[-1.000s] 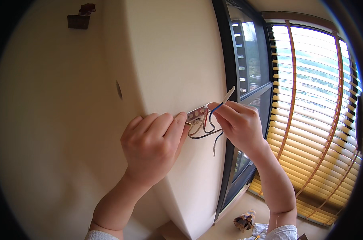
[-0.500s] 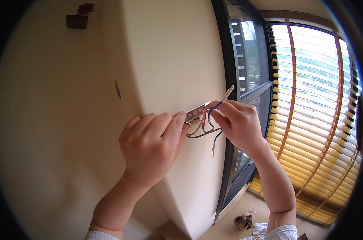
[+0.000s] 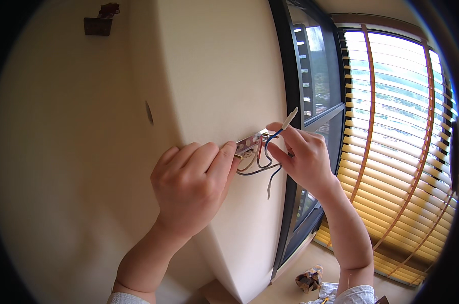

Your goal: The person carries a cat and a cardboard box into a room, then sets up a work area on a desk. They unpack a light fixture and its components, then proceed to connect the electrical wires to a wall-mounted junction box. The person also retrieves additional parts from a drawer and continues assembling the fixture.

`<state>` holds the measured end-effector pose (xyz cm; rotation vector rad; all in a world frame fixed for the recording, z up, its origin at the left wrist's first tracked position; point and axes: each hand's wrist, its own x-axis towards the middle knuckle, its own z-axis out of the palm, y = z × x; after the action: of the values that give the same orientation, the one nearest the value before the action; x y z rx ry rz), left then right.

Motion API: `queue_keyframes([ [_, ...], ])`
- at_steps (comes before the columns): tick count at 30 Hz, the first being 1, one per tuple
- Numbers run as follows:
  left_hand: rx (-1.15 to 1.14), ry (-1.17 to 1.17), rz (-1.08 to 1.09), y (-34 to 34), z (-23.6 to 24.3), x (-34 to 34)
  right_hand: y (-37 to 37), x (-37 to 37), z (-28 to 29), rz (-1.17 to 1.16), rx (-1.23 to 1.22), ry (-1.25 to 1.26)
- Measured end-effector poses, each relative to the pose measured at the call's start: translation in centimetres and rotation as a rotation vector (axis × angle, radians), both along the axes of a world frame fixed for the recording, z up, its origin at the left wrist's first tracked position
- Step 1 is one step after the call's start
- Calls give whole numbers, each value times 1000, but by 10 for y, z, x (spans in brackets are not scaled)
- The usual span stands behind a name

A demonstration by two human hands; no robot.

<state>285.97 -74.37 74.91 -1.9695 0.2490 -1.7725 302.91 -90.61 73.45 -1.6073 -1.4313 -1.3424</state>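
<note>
A narrow metal mounting bracket (image 3: 248,142) lies against the cream wall between my hands. My left hand (image 3: 191,175) is closed on the bracket's left end, where a small brass-coloured screw (image 3: 238,156) shows below the fingertips. At the other end, my right hand (image 3: 303,154) has thumb and index finger apart, with another small brass-coloured piece (image 3: 274,136) visible in the gap. Several wires hang about the bracket: a blue wire (image 3: 274,136) with a white sleeved tip (image 3: 290,118) rises past the right index finger, and a dark wire (image 3: 270,188) dangles below.
A dark-framed glass door (image 3: 290,76) stands right of the wall corner. Beyond it, wooden slatted blinds (image 3: 391,152) cover a bright window. A brown patterned object (image 3: 309,278) sits on the floor below. A small dark bracket-like piece (image 3: 97,26) is at upper left.
My right index finger has lifted away from the thumb, exposing the brass-coloured piece at the bracket's right end. My left hand stays nearly still.
</note>
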Motion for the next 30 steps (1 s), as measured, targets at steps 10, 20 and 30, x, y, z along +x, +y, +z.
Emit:
queue_keyframes([
  [10, -3, 0, -2, 0, 0, 0, 7, 14, -1, 100, 87, -258],
  [20, 2, 0, -6, 0, 0, -1, 1, 1, 1, 111, 50, -47],
  [30, -1, 4, -4, -1, 0, -1, 7, 14, -4, 126, 100, -244],
])
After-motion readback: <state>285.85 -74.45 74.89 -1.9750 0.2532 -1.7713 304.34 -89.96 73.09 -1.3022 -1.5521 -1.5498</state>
